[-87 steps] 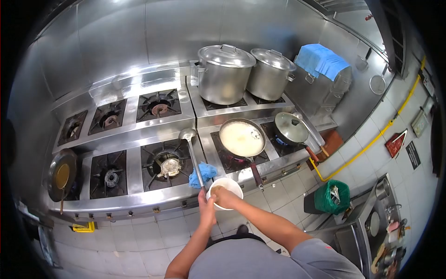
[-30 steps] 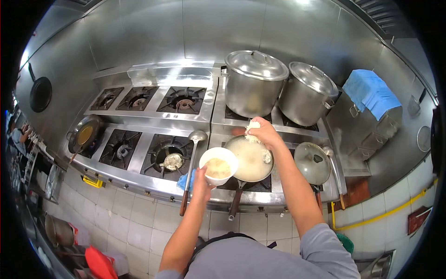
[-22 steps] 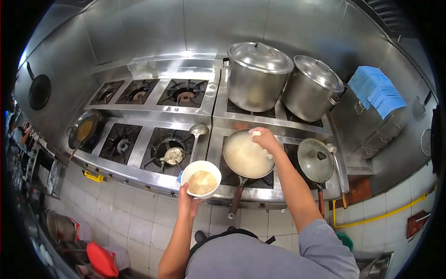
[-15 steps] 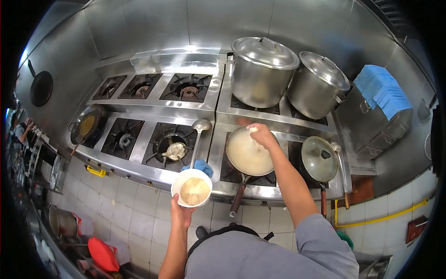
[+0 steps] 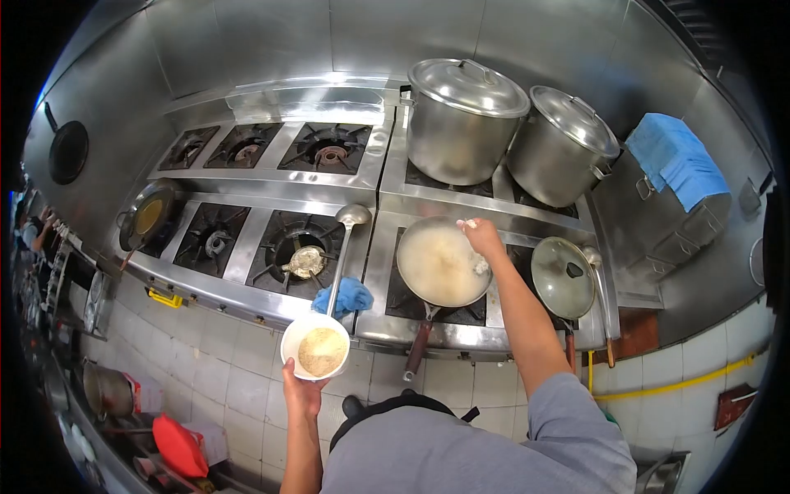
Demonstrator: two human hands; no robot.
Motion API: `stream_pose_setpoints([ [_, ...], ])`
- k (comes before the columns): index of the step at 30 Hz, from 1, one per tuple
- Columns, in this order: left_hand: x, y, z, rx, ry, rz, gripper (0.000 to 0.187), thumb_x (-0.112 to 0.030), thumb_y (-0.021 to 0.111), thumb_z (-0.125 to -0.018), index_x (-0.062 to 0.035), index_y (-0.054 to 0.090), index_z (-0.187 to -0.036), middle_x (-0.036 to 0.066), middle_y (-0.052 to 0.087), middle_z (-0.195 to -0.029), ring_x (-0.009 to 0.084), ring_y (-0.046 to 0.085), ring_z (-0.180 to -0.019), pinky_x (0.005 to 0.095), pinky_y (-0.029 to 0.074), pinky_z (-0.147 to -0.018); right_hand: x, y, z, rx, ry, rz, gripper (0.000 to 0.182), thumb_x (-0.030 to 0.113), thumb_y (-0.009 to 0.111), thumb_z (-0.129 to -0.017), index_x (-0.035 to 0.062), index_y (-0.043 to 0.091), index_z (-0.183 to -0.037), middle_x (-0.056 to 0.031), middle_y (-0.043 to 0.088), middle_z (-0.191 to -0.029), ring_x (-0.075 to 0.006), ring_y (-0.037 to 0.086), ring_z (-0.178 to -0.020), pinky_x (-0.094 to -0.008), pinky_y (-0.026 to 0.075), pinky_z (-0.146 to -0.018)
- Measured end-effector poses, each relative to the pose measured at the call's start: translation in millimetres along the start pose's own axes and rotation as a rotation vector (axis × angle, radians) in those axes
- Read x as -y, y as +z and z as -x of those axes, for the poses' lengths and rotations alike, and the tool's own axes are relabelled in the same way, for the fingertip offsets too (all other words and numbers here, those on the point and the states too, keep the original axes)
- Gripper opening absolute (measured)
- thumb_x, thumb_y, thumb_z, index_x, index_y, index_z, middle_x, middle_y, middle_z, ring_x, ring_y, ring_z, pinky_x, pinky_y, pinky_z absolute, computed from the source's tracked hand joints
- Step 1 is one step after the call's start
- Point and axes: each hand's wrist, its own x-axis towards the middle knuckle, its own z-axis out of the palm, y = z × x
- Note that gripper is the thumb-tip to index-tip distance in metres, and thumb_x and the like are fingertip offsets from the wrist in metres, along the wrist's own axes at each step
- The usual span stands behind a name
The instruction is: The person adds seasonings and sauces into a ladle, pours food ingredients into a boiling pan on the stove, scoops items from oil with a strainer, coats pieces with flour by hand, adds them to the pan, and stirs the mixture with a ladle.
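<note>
A white bowl (image 5: pixel 290 342) with pale beige powder (image 5: pixel 322 352) inside is held by my left hand (image 5: pixel 302 391), fingers around its lower side. Over the right rim of a frying pan (image 5: pixel 425 328) is my right hand (image 5: pixel 483 237), fingers curled closed, with pale powder on the fingertips and a whitish clump below the palm. Cloudy cream-coloured liquid (image 5: pixel 440 259) fills the pan, with a tan patch of powder at its middle. The pan sits on a burner, handle pointing toward me.
A ladle (image 5: pixel 354 216) and a blue cloth (image 5: pixel 352 295) lie left of the pan. To the right stands a glass-lidded pan (image 5: pixel 563 284). Two large lidded pots (image 5: pixel 465 136) (image 5: pixel 559 156) stand behind. A wok (image 5: pixel 152 216) is at the far left.
The bowl and my left hand have shifted left and slightly down. My right hand has moved right toward the pan's rim, and a tan patch of powder now shows on the liquid.
</note>
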Motion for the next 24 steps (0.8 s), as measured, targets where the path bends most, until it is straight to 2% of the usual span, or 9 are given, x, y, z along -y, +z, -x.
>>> stream_pose_setpoints([
  [6, 0, -2, -3, 0.030, -0.011, -0.008, 0.063, -0.051, 0.038, -0.091, -0.0091, 0.036, -0.138, 0.014, 0.047, -0.135, 0.0318, 0.053, -0.117, 0.0517, 0.047, -0.085, 19, 6, 31, 0.051, 0.142, -0.045, 0.056, 0.053, 0.054, -0.087, -0.0018, 0.065, -0.082, -0.0221, 0.065, -0.075, -0.0350, 0.064, -0.074, -0.0410, 0.048, -0.070],
  [10, -3, 2, 3, 0.039, -0.010, -0.023, 0.063, -0.050, 0.041, -0.090, -0.0078, 0.037, -0.137, 0.014, 0.049, -0.133, 0.0305, 0.055, -0.114, 0.0479, 0.049, -0.081, 31, 15, 34, -0.006, 0.100, -0.055, 0.051, 0.046, 0.051, -0.088, -0.0026, 0.065, -0.081, -0.0229, 0.064, -0.074, -0.0348, 0.064, -0.070, -0.0419, 0.048, -0.067],
  [12, -3, -1, 4, 0.060, -0.012, 0.011, 0.061, -0.044, 0.044, -0.091, -0.0049, 0.035, -0.137, 0.015, 0.048, -0.134, 0.0317, 0.054, -0.116, 0.0498, 0.049, -0.085, 28, 24, 25, -0.015, 0.129, -0.130, 0.035, 0.032, 0.050, -0.089, 0.0001, 0.062, -0.082, -0.0146, 0.060, -0.068, -0.0231, 0.058, -0.061, -0.0383, 0.043, -0.055],
  [13, -2, -3, 5, 0.086, -0.013, 0.044, 0.060, -0.038, 0.046, -0.092, -0.0020, 0.033, -0.138, 0.017, 0.047, -0.135, 0.0328, 0.053, -0.118, 0.0516, 0.050, -0.090, 25, 27, 20, -0.005, 0.126, -0.128, 0.035, 0.032, 0.050, -0.089, 0.0001, 0.062, -0.082, -0.0146, 0.060, -0.068, -0.0231, 0.058, -0.061, -0.0383, 0.043, -0.055],
  [15, -1, 0, 8, 0.065, 0.007, 0.065, 0.059, -0.037, 0.047, -0.091, -0.0025, 0.033, -0.138, 0.016, 0.047, -0.134, 0.0326, 0.053, -0.118, 0.0512, 0.050, -0.090, 22, 30, 12, 0.011, 0.145, -0.242, 0.035, 0.030, 0.049, -0.087, -0.0029, 0.063, -0.090, -0.0191, 0.064, -0.072, -0.0327, 0.061, -0.057, -0.0413, 0.048, -0.057],
  [16, 0, 0, 10, 0.055, 0.025, 0.082, 0.058, -0.035, 0.048, -0.091, -0.0031, 0.033, -0.138, 0.016, 0.047, -0.134, 0.0324, 0.053, -0.118, 0.0509, 0.049, -0.091, 20, 33, 10, 0.019, 0.140, -0.239, 0.035, 0.030, 0.049, -0.087, -0.0029, 0.063, -0.090, -0.0191, 0.064, -0.072, -0.0327, 0.061, -0.057, -0.0413, 0.048, -0.057],
  [18, 3, -6, 8, 0.066, 0.036, 0.083, 0.057, -0.034, 0.048, -0.091, -0.0040, 0.033, -0.138, 0.016, 0.046, -0.134, 0.0318, 0.052, -0.119, 0.0503, 0.049, -0.091, 33, 28, 15, -0.014, 0.206, -0.324, 0.029, 0.024, 0.050, -0.087, 0.0002, 0.062, -0.100, -0.0120, 0.063, -0.073, -0.0251, 0.060, -0.059, -0.0379, 0.048, -0.057],
  [22, 5, -4, 10, 0.066, 0.055, 0.106, 0.055, -0.031, 0.047, -0.092, -0.0064, 0.032, -0.138, 0.015, 0.045, -0.134, 0.0304, 0.051, -0.120, 0.0491, 0.048, -0.093, 25, 28, 11, 0.027, 0.177, -0.513, 0.023, 0.016, 0.050, -0.088, 0.0040, 0.061, -0.104, -0.0059, 0.062, -0.079, -0.0171, 0.058, -0.065, -0.0338, 0.046, -0.055],
  [24, 3, -2, 12, 0.059, 0.054, 0.110, 0.054, -0.031, 0.047, -0.092, -0.0060, 0.032, -0.138, 0.015, 0.045, -0.134, 0.0303, 0.051, -0.120, 0.0489, 0.048, -0.093, 22, 28, 10, 0.109, 0.087, -0.720, 0.017, 0.012, 0.051, -0.089, 0.0056, 0.062, -0.100, -0.0041, 0.062, -0.082, -0.0132, 0.058, -0.072, -0.0304, 0.045, -0.055],
])
